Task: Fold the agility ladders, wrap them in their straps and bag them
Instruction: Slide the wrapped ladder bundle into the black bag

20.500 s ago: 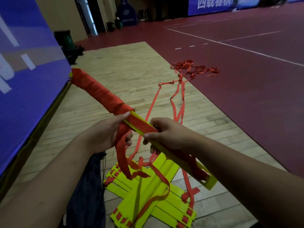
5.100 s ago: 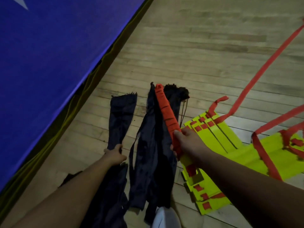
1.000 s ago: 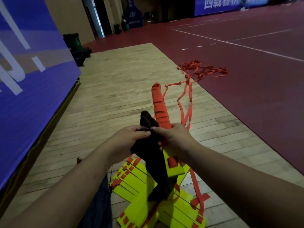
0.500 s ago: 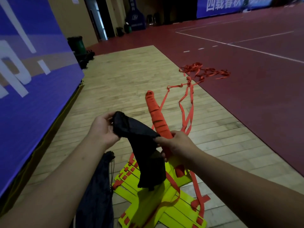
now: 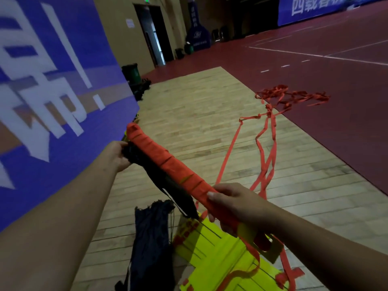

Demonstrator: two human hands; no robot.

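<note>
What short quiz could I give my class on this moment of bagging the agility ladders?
1. True or false: the strap-wrapped bundle is already inside the black bag.
2. Which hand grips the bundle's near end? A. left hand B. right hand C. neither
3. Fill in: the flat ladders lying on the wooden floor are ___ in colour.
Key: 1 false, the bag hangs beside the bundle, with its mouth gripped by the left hand; 2 B; 3 yellow.
</note>
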